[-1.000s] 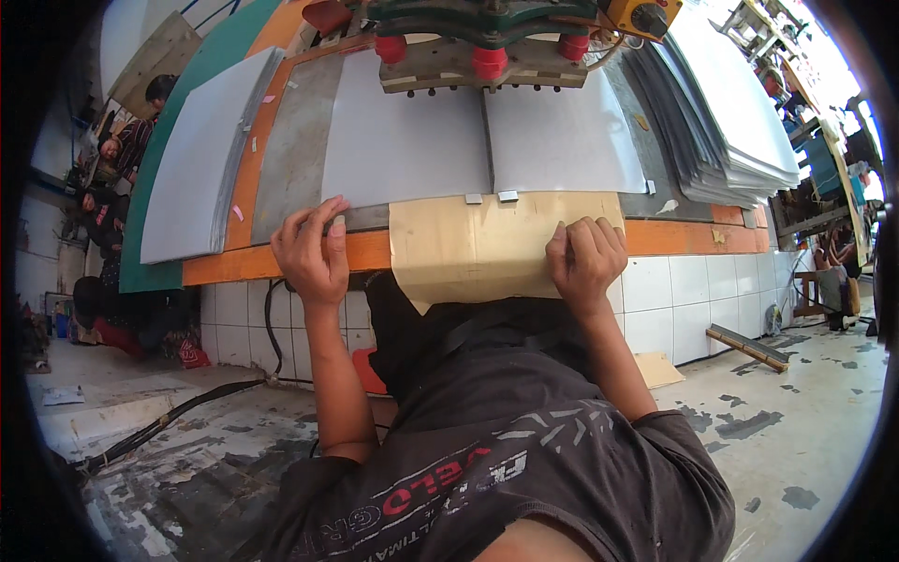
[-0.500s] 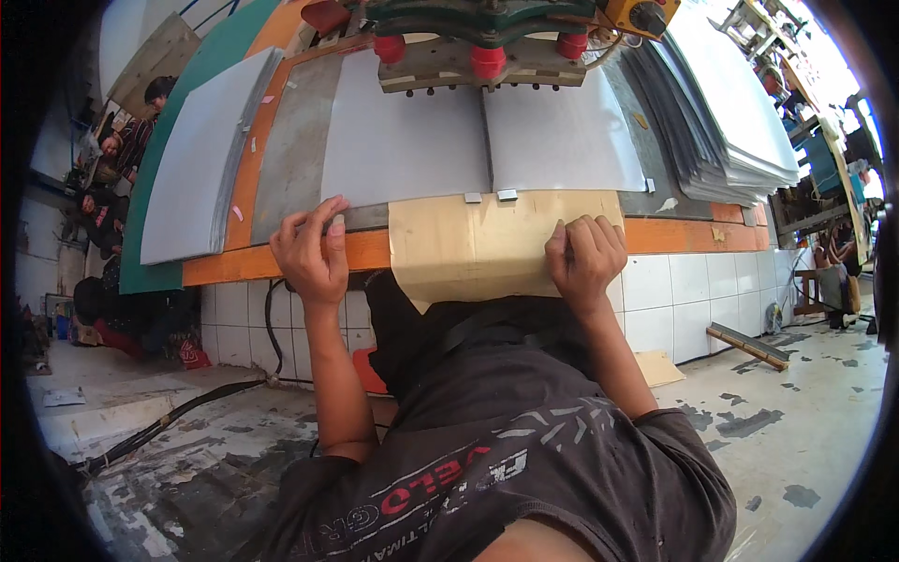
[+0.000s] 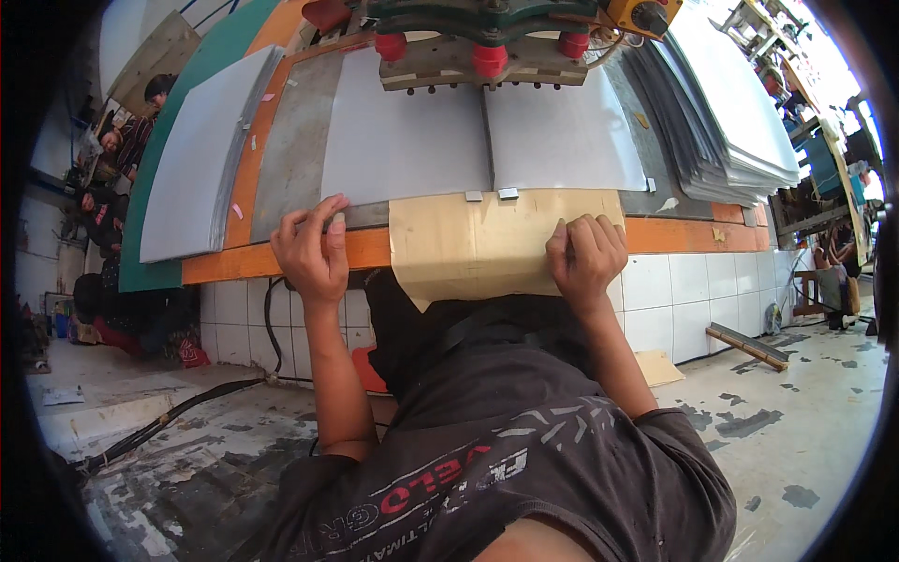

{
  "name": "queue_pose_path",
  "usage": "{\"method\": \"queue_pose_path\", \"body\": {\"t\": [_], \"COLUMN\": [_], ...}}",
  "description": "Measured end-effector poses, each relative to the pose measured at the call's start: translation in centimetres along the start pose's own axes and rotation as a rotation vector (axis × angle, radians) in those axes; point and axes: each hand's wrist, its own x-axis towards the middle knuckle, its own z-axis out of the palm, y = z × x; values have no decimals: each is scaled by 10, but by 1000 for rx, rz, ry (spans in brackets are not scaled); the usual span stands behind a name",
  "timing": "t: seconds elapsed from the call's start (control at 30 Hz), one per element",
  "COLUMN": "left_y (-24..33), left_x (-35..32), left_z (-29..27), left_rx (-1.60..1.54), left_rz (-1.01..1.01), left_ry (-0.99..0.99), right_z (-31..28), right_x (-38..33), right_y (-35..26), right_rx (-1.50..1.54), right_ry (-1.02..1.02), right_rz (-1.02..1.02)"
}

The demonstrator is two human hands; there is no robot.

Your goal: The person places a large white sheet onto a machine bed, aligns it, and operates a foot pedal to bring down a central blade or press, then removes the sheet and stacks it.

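Note:
My left hand (image 3: 311, 245) rests at the orange front edge of the table, fingers partly stretched and apart with nothing in them. Its fingertips are beside the near left corner of a large white sheet (image 3: 403, 131) lying under the machine head. My right hand (image 3: 587, 260) is closed, fingers curled, and rests on the right part of a tan sheet (image 3: 468, 234) that hangs over the table edge; I see nothing in that hand. Small metal stops (image 3: 508, 194) sit where the white sheet meets the tan one. A dark seam splits the white surface in two.
A green machine head (image 3: 482, 19) with red rubber bumpers (image 3: 489, 61) hangs over the far part of the table. Stacks of sheets lie at left (image 3: 201, 159) and right (image 3: 726, 112). A thick black cable (image 3: 169, 421) runs along the floor. Other people sit at far left.

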Motion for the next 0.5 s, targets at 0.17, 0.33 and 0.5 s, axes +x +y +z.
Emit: {"method": "queue_pose_path", "body": {"t": [0.17,0.33,0.5], "left_y": [-1,-1,0], "left_x": [0,0,0], "left_z": [0,0,0], "left_rx": [-7,-3,2], "left_rz": [1,2,1], "left_ry": [8,1,2], "right_z": [0,1,0], "right_x": [1,0,1], "right_y": [-1,0,0], "right_rx": [-4,-8,-4], "right_ry": [2,3,0], "right_rz": [-7,-9,-11]}}
